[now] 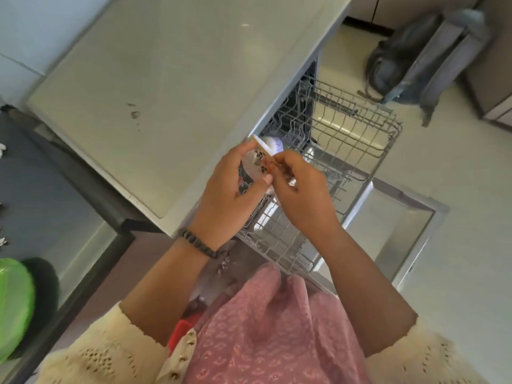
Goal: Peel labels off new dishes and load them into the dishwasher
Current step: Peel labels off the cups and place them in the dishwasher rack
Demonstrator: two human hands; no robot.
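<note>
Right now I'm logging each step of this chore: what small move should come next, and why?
Probably keep peeling: the left hand grips the floral dish, and the right hand pinches at its upper edge, seemingly at a label. The dish is above the pulled-out rack, not yet in it, so the label should likely come off before loading.

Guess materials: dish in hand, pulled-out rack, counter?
Dish: glazed ceramic probably; glossy white, floral print; left hand grips it, right hand pinches near its rim.
Dishwasher rack: coated metal wire, by its thin grey grid.
Countertop: smooth, pale, slightly glossy; stone or laminate, unclear.
</note>
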